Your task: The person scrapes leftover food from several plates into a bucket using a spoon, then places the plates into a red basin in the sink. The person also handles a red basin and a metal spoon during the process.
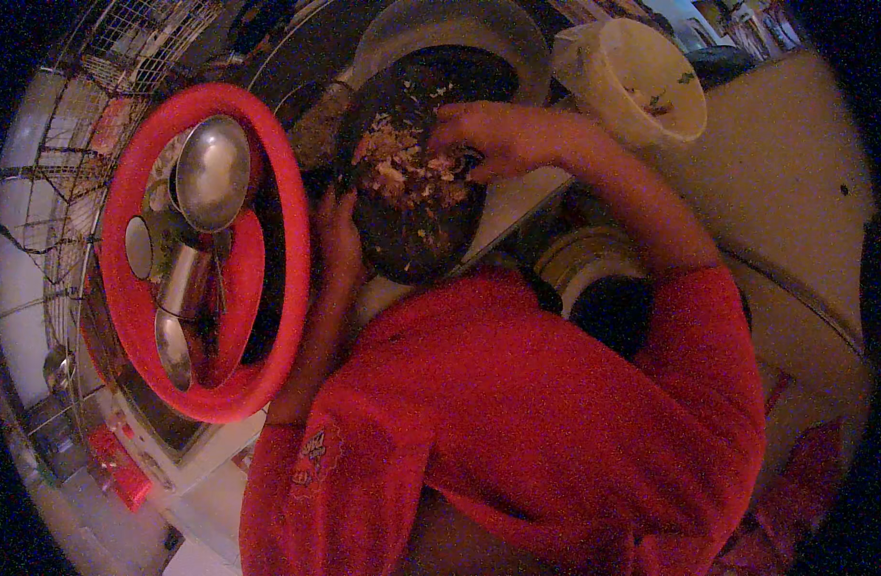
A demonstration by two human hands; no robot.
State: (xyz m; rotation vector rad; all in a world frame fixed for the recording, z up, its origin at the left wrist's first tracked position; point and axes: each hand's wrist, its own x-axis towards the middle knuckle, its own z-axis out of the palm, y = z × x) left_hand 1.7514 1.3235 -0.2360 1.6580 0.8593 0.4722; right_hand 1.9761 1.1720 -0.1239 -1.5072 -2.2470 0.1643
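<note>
A dark oval pan or mortar (411, 245) lies in front of me, its inside strewn with pale and brownish bits of food (390, 169). Along its left rim rests my left hand (339, 234), blurred and dim, with the fingertips lost against the dark edge; whether it grips the rim I cannot tell. My right hand (483, 137) reaches over from the right, its fingers curled down at the food. A small dark shape shows under those fingers, and what they hold is unclear.
Left of my left hand stands a red plastic basin (296, 216) holding a metal ladle (213, 173), a spoon (172, 349) and other utensils. A whitish tub (689, 108) with scraps sits at upper right. Wire racks (73, 173) line the far left, and a large round basin (447, 25) lies behind.
</note>
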